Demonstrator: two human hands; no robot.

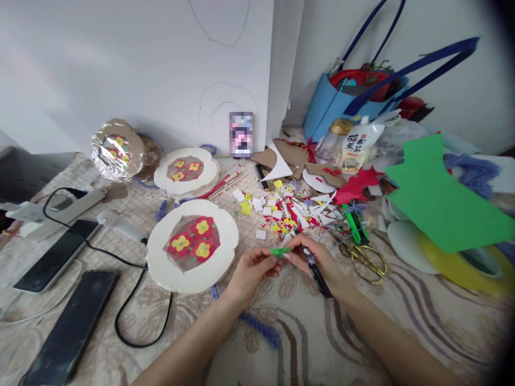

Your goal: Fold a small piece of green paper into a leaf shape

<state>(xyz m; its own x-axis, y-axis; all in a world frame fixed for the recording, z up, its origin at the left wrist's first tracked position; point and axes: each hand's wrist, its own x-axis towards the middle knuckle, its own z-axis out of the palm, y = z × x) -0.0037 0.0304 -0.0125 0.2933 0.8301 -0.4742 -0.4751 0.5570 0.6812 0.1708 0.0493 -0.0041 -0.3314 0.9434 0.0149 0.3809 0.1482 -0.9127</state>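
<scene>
Between the fingertips of both hands is a small piece of green paper (279, 251). My left hand (254, 269) pinches it from the left. My right hand (317, 262) is closed too, its fingertips on the paper's right end, with a black pen (316, 274) lying across its fingers. Just left of my left hand lies a white scalloped paper disc (159, 254) with red and yellow paper flowers in its middle. Gold-handled scissors (368, 264) rest to the right of my right hand, their blades partly hidden by clutter.
Paper scraps (281, 212) cover the cloth beyond my hands. A large green sheet (446, 193) and a yellow tape roll (466, 265) are at right. A blue bag (325, 107) stands behind. At left are two dark phones (74, 321), cables and a power strip (64, 214).
</scene>
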